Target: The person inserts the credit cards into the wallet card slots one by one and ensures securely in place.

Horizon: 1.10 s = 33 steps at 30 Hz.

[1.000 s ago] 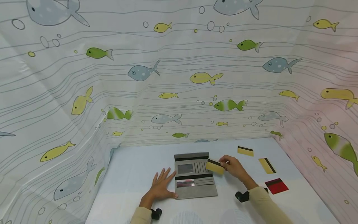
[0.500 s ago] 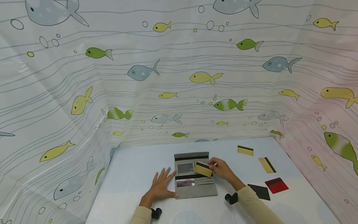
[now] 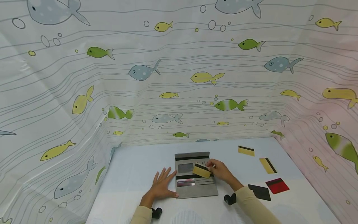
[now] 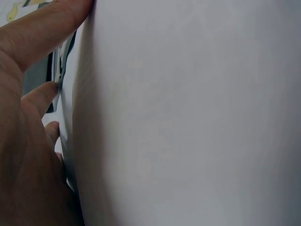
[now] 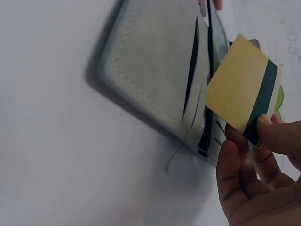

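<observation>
A grey wallet (image 3: 196, 193) lies unfolded on the table, its card slots and a clear window facing up. My right hand (image 3: 222, 171) pinches a gold card (image 3: 201, 171) with a dark stripe by its right corner, over the wallet's slots. In the right wrist view the thumb presses on the striped end of the gold card (image 5: 242, 87), which stands tilted above the wallet (image 5: 155, 61). Fingers spread, my left hand (image 3: 162, 188) rests at the wallet's left edge, thumb at its lower left corner. Something pinkish shows in the lower pocket (image 3: 185, 182).
Two more gold cards (image 3: 246, 151) lie at the back right of the table. Nearer are a red card (image 3: 277, 185) and a black card (image 3: 260, 192), partly beside the right sleeve. A fish-patterned sheet (image 3: 167, 105) walls the table's back and sides.
My right hand has carried the gold card leftward from the wallet's right edge to over its slots. The black card has come out from behind the right sleeve. The left hand keeps its place.
</observation>
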Each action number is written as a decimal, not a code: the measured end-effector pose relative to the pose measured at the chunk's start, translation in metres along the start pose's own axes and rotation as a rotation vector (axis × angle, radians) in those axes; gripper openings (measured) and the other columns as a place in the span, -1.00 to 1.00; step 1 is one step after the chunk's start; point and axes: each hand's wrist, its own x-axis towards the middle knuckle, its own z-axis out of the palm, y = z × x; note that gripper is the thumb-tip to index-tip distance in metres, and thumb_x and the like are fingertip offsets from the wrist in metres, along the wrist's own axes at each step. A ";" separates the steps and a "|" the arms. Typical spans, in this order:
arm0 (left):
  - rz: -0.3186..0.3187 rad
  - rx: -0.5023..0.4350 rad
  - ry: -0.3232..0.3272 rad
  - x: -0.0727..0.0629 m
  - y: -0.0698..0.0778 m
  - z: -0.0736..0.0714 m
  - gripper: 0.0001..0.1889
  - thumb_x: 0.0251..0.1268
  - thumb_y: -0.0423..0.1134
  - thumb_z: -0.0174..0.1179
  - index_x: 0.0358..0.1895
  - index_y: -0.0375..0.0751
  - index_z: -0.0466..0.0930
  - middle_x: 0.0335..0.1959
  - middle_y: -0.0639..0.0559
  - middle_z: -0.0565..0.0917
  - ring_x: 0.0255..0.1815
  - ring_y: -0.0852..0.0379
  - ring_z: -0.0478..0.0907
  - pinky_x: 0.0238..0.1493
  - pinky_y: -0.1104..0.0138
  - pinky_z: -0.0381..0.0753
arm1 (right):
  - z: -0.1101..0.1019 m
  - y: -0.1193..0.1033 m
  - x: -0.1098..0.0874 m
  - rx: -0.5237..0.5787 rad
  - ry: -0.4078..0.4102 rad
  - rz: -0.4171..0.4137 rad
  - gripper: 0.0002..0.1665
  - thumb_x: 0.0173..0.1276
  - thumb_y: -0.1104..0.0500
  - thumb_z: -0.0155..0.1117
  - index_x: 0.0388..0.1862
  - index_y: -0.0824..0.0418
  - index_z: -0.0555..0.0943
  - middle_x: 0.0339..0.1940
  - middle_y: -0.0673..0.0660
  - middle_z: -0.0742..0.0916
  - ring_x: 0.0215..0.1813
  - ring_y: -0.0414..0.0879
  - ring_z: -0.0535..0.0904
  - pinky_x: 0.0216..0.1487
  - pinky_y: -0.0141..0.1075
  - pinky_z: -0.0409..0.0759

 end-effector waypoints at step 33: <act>0.004 -0.019 0.003 -0.001 -0.001 0.000 0.15 -0.18 0.37 0.46 0.57 0.09 0.18 0.64 -0.19 0.02 0.65 -0.34 -0.18 0.52 -0.33 -0.33 | 0.004 0.001 0.003 -0.250 -0.103 -0.090 -0.80 0.33 0.38 0.29 -0.27 0.08 0.70 -0.27 -0.04 0.66 -0.17 -0.19 0.57 -0.14 -0.23 0.63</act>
